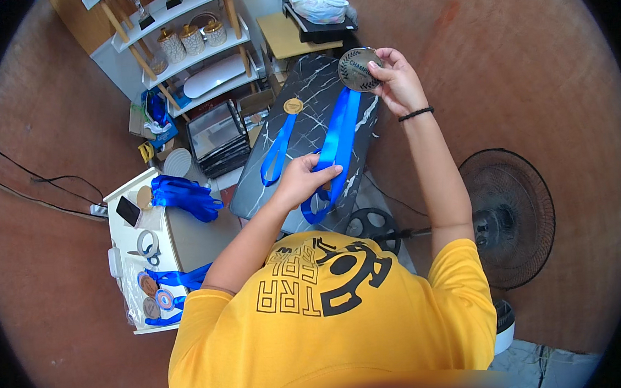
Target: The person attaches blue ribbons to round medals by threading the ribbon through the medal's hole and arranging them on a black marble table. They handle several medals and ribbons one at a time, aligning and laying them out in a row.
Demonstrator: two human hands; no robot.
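Observation:
Between thumb and fingers my right hand (396, 82) grips a large round medal (358, 70) with dark lettering and a leaf border, held up over the far right end of the black marbled table (311, 80). A wide blue ribbon (340, 124) runs down from the medal. My left hand (304, 181) is closed on the lower part of that ribbon, its loose end looping below the fingers. Left of it, a smaller gold medal (293, 106) with its own blue ribbon (277, 153) lies flat on the tabletop.
A white side table (122, 237) at left bears more medals (164, 299), bundled blue ribbons (186, 196), a phone (128, 211), tape (147, 243) and scissors (154, 260). White shelves (199, 51) stand behind. A black fan (507, 217) is near my right elbow.

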